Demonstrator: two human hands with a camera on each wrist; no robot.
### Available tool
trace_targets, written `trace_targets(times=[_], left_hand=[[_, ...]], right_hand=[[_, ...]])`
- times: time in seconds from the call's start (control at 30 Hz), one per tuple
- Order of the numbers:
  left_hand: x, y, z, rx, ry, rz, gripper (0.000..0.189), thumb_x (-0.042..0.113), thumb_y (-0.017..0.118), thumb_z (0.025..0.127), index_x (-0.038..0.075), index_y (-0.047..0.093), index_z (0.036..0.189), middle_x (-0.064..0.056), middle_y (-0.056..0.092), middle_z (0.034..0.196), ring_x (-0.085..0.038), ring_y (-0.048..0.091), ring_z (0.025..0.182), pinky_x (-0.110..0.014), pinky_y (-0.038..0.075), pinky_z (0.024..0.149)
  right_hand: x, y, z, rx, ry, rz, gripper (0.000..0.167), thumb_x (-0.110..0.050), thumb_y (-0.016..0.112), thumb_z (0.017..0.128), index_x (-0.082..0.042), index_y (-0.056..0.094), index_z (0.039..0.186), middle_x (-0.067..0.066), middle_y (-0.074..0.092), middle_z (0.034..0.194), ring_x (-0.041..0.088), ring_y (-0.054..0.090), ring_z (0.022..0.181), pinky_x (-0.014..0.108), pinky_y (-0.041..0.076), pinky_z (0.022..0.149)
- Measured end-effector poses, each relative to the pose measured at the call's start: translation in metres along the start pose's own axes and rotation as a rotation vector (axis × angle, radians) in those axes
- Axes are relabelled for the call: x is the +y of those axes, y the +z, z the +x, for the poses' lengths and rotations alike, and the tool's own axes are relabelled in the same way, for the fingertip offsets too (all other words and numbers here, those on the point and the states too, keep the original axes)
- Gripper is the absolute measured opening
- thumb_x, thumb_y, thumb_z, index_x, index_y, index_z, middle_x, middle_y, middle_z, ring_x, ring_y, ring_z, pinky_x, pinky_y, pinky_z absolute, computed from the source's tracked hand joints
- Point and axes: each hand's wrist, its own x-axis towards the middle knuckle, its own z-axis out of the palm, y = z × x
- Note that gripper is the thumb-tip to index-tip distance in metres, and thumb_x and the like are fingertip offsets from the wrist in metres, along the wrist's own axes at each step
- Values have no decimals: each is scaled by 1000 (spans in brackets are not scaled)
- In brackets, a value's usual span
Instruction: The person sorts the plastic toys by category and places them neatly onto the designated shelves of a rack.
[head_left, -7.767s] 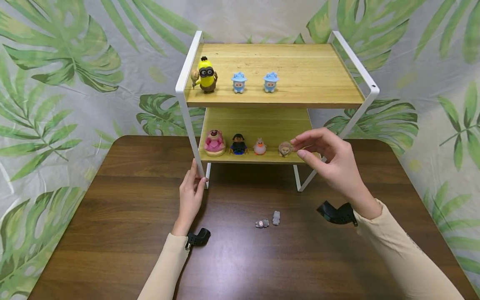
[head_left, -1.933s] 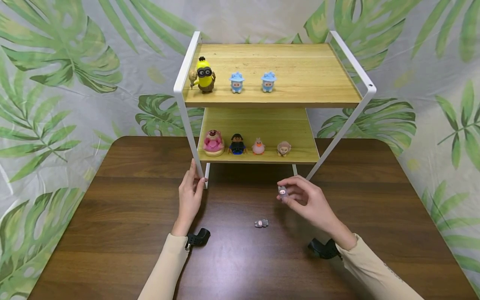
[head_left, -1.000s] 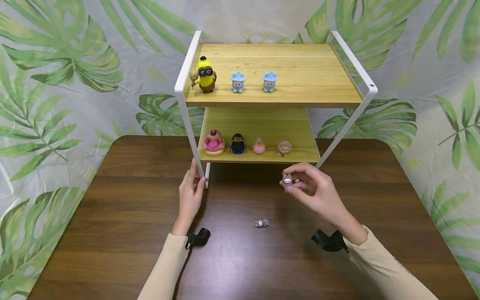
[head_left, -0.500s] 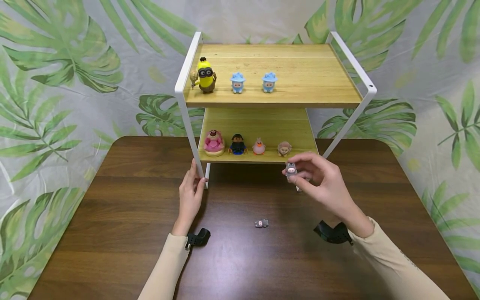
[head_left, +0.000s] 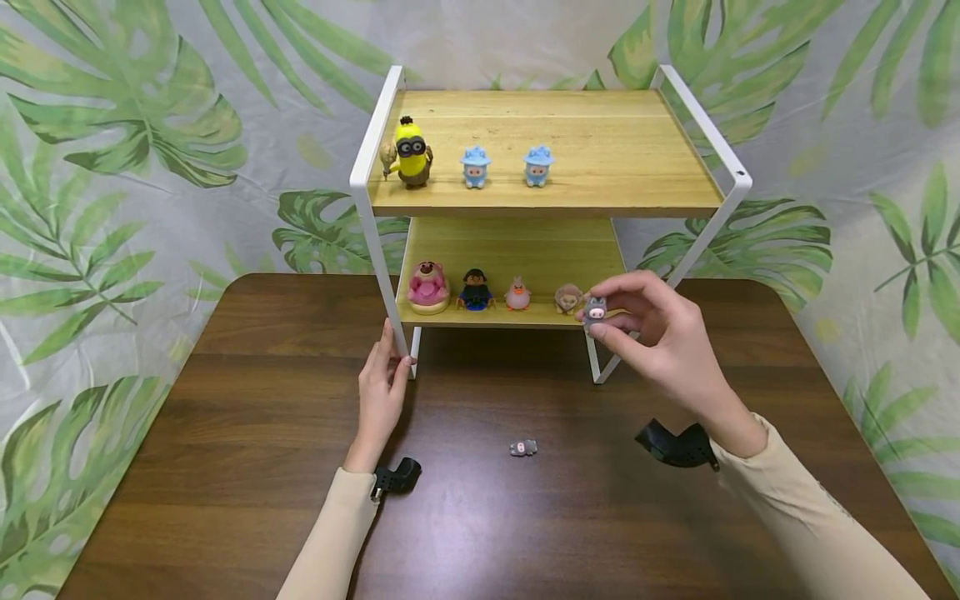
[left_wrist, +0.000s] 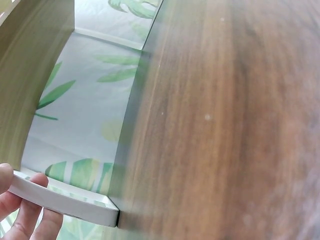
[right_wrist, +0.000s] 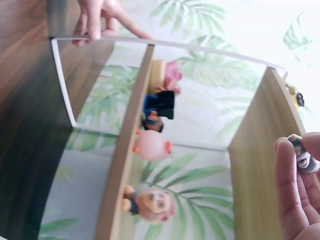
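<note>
My right hand (head_left: 667, 342) pinches a small grey toy figure (head_left: 595, 312) with a pale face between thumb and fingertips. It is held upright at the front edge of the lower shelf board, just right of a brown lion-like figure (head_left: 568, 298). In the right wrist view the grey figure (right_wrist: 304, 154) sits between the fingers at the right edge. My left hand (head_left: 381, 396) holds the front left leg of the white-framed shelf, with thumb and fingers on either side of the leg (left_wrist: 65, 202). Another grey figure (head_left: 522, 447) lies on its back on the table.
The lower board (head_left: 517, 246) also carries a pink bear (head_left: 428, 287), a dark-clothed figure (head_left: 476, 290) and a pink duck (head_left: 517, 294). On the upper board (head_left: 600, 137) stand a yellow minion (head_left: 412, 154) and two blue-hatted figures (head_left: 476, 167) (head_left: 537, 166). The brown table (head_left: 262, 467) lies underneath.
The right hand has left the lion-like figure, picked up one grey figure from the table and raised it to the lower board. The left hand stays at the shelf leg.
</note>
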Motion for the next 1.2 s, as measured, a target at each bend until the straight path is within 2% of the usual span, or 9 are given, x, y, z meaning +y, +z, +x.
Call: trace_targets(times=[0.13, 0.33, 0.43, 0.6, 0.9, 1.03, 1.2], left_hand=[[5, 0, 2, 12, 14, -8, 90, -19, 58, 85, 29, 25, 153, -24, 53, 88, -34, 59, 71, -47, 54, 56], [33, -7, 11, 10, 17, -21, 91, -21, 57, 84, 29, 25, 153, -26, 52, 88, -37, 58, 71, -51, 53, 57], [39, -8, 12, 9, 16, -18, 92, -22, 56, 84, 30, 24, 153, -26, 52, 88, -37, 58, 71, -50, 54, 57], [39, -8, 12, 9, 19, -16, 91, -21, 56, 84, 29, 24, 153, -26, 52, 89, -36, 59, 72, -50, 54, 58], [39, -9, 12, 10, 28, -11, 89, -21, 57, 84, 26, 26, 153, -25, 53, 89, -35, 59, 71, -46, 54, 58], [39, -9, 13, 11, 26, -12, 91, -22, 57, 84, 28, 25, 153, -25, 52, 88, -36, 59, 71, -47, 54, 58], [21, -3, 7, 13, 19, -24, 92, -22, 57, 84, 29, 24, 153, -27, 52, 89, -37, 58, 70, -51, 53, 56]], right_hand=[[-5, -3, 6, 1, -4, -31, 36, 26, 61, 76, 19, 53, 110, 11, 60, 103, 17, 62, 91, 27, 54, 77], [-12, -4, 15, 8, -46, 11, 34, 27, 59, 76, 19, 54, 108, 17, 60, 101, 20, 62, 90, 26, 54, 76], [-15, -5, 20, 9, -54, -9, 32, 25, 60, 78, 18, 54, 108, 17, 60, 100, 20, 62, 90, 25, 54, 76], [-18, -8, 26, 11, -56, -25, 31, 21, 61, 81, 16, 53, 111, 17, 60, 103, 21, 63, 92, 25, 54, 79], [-25, -11, 38, 48, -52, 42, 30, 21, 61, 81, 15, 55, 110, 20, 59, 103, 25, 64, 92, 27, 54, 79], [-28, -11, 43, 59, -62, 54, 29, 21, 61, 81, 16, 55, 109, 20, 59, 102, 26, 65, 91, 27, 55, 78], [-31, -12, 48, 78, -75, 32, 28, 21, 62, 80, 16, 56, 108, 19, 61, 101, 25, 65, 90, 27, 54, 77]])
